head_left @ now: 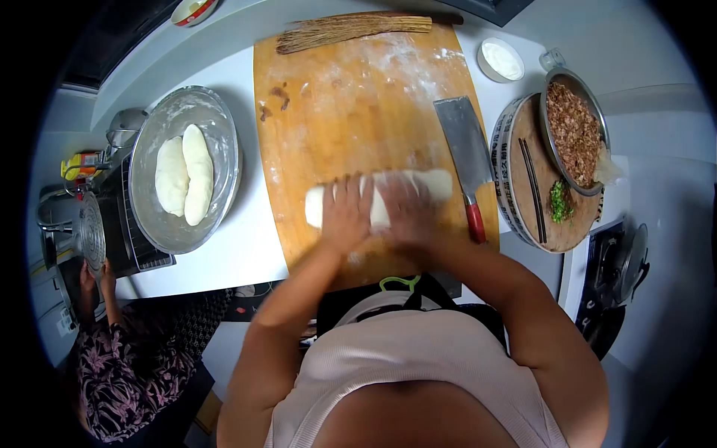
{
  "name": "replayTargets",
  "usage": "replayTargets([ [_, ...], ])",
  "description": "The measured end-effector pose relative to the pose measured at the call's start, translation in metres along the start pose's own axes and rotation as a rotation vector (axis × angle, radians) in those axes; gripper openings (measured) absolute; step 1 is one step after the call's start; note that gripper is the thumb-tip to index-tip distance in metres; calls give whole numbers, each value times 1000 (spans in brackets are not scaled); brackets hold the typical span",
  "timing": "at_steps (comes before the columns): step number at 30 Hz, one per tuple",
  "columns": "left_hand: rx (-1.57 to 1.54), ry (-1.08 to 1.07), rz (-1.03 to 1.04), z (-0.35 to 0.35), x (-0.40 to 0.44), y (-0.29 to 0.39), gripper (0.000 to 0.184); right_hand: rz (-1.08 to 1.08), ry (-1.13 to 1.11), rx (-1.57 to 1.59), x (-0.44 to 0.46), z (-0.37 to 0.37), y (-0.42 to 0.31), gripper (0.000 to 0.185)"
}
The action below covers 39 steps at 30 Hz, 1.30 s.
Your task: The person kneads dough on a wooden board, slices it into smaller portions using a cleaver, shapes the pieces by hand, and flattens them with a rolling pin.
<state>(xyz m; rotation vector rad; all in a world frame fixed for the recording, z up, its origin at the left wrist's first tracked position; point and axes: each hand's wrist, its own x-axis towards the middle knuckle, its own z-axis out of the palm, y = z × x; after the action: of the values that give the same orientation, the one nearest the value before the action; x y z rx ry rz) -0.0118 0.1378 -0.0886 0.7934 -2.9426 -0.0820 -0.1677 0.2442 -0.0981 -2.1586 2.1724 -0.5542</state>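
A thick white roll of dough [437,184] lies crosswise on the floured wooden board [336,127]. My left hand [348,213] presses down on its left half, fingers spread flat over the top. Over the right half rests my right hand [407,213], blurred by motion, with its fingers laid across the dough. Both ends of the roll show beyond my hands. Just right of the dough is a cleaver [464,142] with a red handle, lying flat near the board's edge.
A metal basin [224,123] with two dough pieces stands left. At right, a round chopping board [534,127] bears chopsticks [532,190], chopped greens [560,201] and a bowl of minced filling [571,127]. A brush [358,31] and white bowl [500,60] lie beyond. Another person's hands [98,275] hold a round lid.
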Motion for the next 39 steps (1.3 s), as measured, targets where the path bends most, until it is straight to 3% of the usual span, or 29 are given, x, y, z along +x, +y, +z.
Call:
replayTargets([
  [1,-155,-127,-61,-21,26,-13,96,18,10,-37,29,-8,5,84],
  [3,-189,-120,-111,-34,69,-38,91,65,-124,-31,84,-20,23,76],
  [5,-76,156,-3,-17,100,-69,87,116,-25,21,123,-7,38,68],
  [7,-11,187,-25,-18,109,-75,86,119,-31,55,140,-2,44,65],
  [8,14,194,-40,-17,106,-75,85,122,-45,75,138,1,43,64],
  [10,-41,-57,-93,-31,77,-55,88,-104,130,-17,85,-2,35,64],
  [11,-17,20,-1,-18,27,-41,93,-221,233,-73,61,-11,31,64],
  [12,18,-77,18,-24,3,-31,100,-225,151,-29,38,-27,20,65],
  [13,113,-66,59,-31,-14,-19,98,-231,71,13,28,-42,13,65],
  [17,-261,80,67,-86,18,-19,86,-112,8,95,46,-55,4,63],
  [18,-202,294,129,-75,36,-27,88,-94,16,70,64,-48,8,63],
  [19,-253,120,59,-67,35,-26,88,-75,26,42,75,-43,13,62],
  [20,-302,-52,-7,-58,33,-25,88,4,-198,143,64,-34,16,66],
  [21,-346,-220,-70,-52,34,-24,89,-71,-107,117,51,-30,19,68],
  [23,-251,-60,-11,-41,0,-10,95,-212,62,73,13,-27,18,71],
  [25,-132,61,51,-32,-37,6,96,-211,-159,-71,-25,-28,14,79],
  [27,-69,76,70,-29,-54,21,96,-211,-75,-21,-46,-16,10,84],
  [30,-20,145,-33,-8,-19,8,99,-138,5,-90,-13,-6,13,89],
  [33,-225,-20,-166,-29,29,-13,103,-45,-1,-70,44,-7,24,90],
  [35,-301,-7,-145,-34,44,-30,105,-10,-224,91,79,-32,35,90],
  [38,-151,6,-45,-55,24,-48,105,-112,-130,38,78,-67,57,88],
  [39,-60,4,0,-61,16,-55,105,-95,-226,48,75,-73,71,86],
])
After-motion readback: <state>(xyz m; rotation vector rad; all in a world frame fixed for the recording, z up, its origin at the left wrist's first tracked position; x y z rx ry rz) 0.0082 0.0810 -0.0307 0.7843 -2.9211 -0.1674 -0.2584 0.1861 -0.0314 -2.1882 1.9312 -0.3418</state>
